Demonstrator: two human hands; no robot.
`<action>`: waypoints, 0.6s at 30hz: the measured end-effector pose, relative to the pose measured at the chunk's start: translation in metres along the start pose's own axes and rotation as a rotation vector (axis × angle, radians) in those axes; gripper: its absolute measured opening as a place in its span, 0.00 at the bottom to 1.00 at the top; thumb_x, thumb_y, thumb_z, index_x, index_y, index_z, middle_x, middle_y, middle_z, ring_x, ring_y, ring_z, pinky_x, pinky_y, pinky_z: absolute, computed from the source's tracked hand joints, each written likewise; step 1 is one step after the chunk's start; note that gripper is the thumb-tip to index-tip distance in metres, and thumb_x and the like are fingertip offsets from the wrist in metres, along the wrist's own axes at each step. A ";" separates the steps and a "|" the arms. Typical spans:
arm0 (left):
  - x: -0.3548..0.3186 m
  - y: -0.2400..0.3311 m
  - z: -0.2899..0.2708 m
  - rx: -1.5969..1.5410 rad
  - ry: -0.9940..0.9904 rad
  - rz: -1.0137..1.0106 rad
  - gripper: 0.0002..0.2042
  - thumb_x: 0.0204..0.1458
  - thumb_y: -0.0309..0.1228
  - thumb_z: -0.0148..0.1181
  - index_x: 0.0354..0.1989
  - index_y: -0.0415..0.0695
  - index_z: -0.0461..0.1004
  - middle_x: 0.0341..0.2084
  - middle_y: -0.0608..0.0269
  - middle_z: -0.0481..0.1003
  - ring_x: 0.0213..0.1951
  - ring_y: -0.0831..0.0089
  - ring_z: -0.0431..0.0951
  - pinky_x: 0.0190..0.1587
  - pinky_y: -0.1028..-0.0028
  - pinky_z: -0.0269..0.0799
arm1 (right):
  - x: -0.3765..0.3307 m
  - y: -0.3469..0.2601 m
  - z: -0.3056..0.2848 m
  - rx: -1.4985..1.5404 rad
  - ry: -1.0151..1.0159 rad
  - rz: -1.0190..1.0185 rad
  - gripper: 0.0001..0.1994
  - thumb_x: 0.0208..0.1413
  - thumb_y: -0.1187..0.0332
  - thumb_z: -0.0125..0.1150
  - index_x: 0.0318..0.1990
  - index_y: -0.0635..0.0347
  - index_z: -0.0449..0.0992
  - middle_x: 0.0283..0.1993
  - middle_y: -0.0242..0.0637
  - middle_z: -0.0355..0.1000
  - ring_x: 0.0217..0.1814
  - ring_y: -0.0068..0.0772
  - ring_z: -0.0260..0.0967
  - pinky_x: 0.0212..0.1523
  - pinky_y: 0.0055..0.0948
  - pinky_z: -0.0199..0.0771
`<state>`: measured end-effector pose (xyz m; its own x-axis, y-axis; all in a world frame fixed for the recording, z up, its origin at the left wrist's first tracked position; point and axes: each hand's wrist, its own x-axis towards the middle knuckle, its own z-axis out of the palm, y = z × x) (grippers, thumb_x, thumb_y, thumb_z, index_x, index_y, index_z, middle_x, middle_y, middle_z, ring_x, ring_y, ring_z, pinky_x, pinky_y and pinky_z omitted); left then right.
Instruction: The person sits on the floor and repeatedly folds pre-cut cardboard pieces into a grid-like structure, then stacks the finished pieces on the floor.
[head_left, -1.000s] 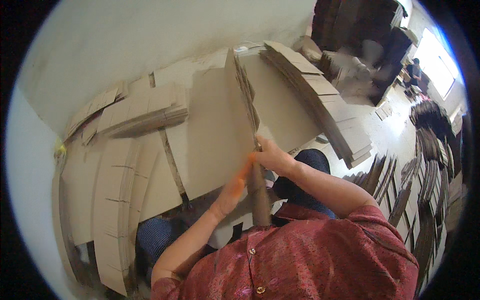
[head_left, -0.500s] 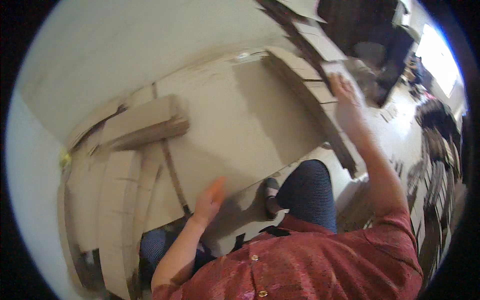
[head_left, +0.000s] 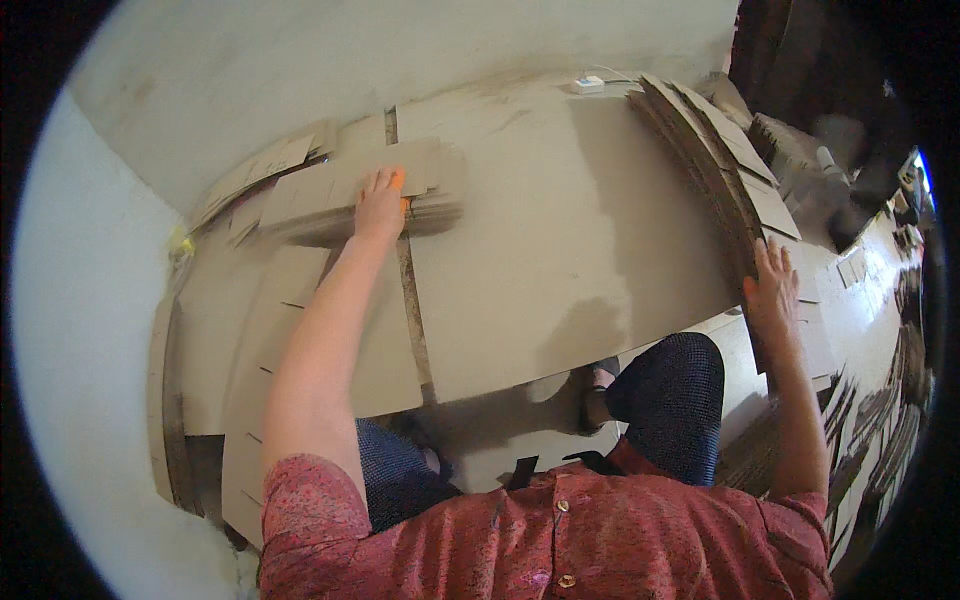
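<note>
My left hand rests on a stack of brown cardboard strips at the far left of the table, its fingers spread over the top piece. An orange cover shows on that hand's thumb side. At the right, my right hand lies with fingers apart on the near part of a long row of slotted cardboard strips. Both hands have their palms hidden. Beneath my left forearm runs another long pile of slotted cardboard.
The cardboard-covered table has a dark gap running across it. A white socket box with a cable sits near the back wall. More cardboard strips stand on the floor at the right. My knees are under the near edge.
My left hand has reached forward from the near edge onto the cardboard stack. My right hand stays on the right-hand strips, now nearer their close end. The view has turned left.
</note>
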<state>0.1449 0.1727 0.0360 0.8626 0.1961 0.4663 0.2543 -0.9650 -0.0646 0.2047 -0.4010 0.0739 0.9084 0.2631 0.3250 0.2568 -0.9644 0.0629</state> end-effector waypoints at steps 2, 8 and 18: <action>0.011 -0.003 0.002 0.003 -0.116 -0.023 0.23 0.53 0.30 0.58 0.58 0.43 0.65 0.48 0.51 0.72 0.53 0.55 0.70 0.53 0.61 0.67 | -0.018 -0.021 0.003 0.124 0.017 -0.148 0.28 0.49 0.77 0.56 0.62 0.60 0.62 0.68 0.50 0.54 0.71 0.55 0.47 0.66 0.51 0.50; 0.025 -0.015 -0.011 -0.354 -0.136 -0.145 0.13 0.52 0.31 0.60 0.45 0.44 0.78 0.33 0.53 0.80 0.36 0.60 0.79 0.40 0.66 0.73 | -0.066 -0.111 0.016 0.749 -0.253 -0.389 0.21 0.49 0.71 0.62 0.52 0.66 0.71 0.59 0.57 0.64 0.63 0.57 0.60 0.63 0.42 0.60; -0.106 0.103 -0.059 -0.825 0.050 0.430 0.17 0.52 0.24 0.57 0.52 0.44 0.73 0.51 0.58 0.73 0.56 0.62 0.70 0.58 0.68 0.66 | -0.080 -0.183 0.030 2.211 -0.890 0.166 0.25 0.60 0.68 0.55 0.62 0.70 0.60 0.54 0.50 0.69 0.52 0.42 0.71 0.51 0.35 0.74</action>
<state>0.0541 0.0419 0.0319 0.7860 -0.1959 0.5864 -0.4902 -0.7754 0.3980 0.0947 -0.2453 0.0081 0.6623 0.7369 -0.1354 -0.5170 0.3186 -0.7945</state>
